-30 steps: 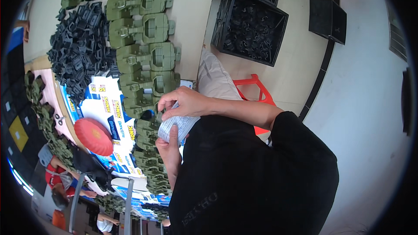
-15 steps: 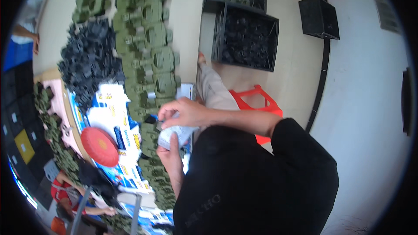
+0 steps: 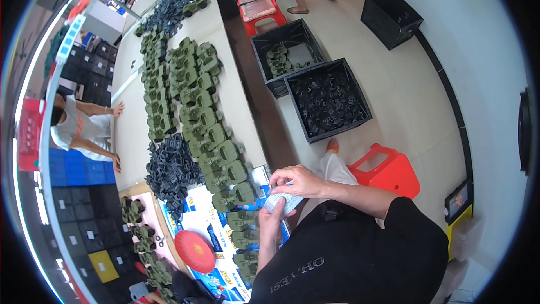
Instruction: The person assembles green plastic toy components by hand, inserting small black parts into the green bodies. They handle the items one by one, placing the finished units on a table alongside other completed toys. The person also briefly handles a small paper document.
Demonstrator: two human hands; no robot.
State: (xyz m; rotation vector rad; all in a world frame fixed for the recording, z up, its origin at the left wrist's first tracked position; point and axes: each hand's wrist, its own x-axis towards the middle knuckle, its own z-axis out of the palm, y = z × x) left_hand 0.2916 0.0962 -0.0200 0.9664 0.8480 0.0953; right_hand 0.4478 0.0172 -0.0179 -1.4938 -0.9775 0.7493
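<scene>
Close to my body, over the table's near edge, I hold a small pale bluish-white sheet or flat packet (image 3: 283,204); its exact kind is unclear. My left hand (image 3: 270,224) grips it from below, thumb lying across its face. Above it, the fingers of my right hand (image 3: 299,182) are bent and pinched together at the upper edge; what sits between the fingertips is too small to make out. Just left of my hands runs a long row of olive-green moulded vehicle-shaped parts (image 3: 216,135). A heap of dark grey plastic parts (image 3: 173,169) lies beside that row.
A red round plate (image 3: 194,251) lies on printed sheets. To the right, on the floor, stand black crates (image 3: 329,98) of parts, a red stool (image 3: 388,171) and another black crate (image 3: 392,19). A person in white (image 3: 87,126) leans at the table's far side.
My view has swung, so the table and crates appear lower and further right. Both hands stay together at the pale sheet, the right fingers still at its upper edge.
</scene>
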